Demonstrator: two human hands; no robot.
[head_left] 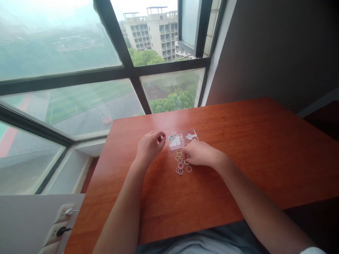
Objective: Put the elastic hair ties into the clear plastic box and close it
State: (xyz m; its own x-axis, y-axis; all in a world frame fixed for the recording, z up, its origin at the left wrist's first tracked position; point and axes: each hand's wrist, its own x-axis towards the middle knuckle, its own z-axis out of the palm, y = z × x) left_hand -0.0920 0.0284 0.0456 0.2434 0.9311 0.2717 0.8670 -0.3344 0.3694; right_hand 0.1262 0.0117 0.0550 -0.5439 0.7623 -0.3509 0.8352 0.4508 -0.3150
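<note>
A small clear plastic box (177,142) sits on the table with its lid (191,135) folded back; a few small rings (172,137) lie in its far left part. On the wood in front of it, thin pastel rings (180,165), like small hair ties, form an uneven column, with more of them in a second row (189,169). My left hand (150,147) hovers left of the box, thumb and forefinger pinched; whatever is between the tips is hidden. My right hand (200,153) bends down over the second row, its closed fingertips among the rings, their grip partly hidden.
The reddish-brown table (243,141) stretches far to the right. Beyond its back edge are window panes in a dark frame (135,71), one sash standing open. Wall sockets (57,229) with plugs are at the lower left. A grey wall (270,53) rises at the right.
</note>
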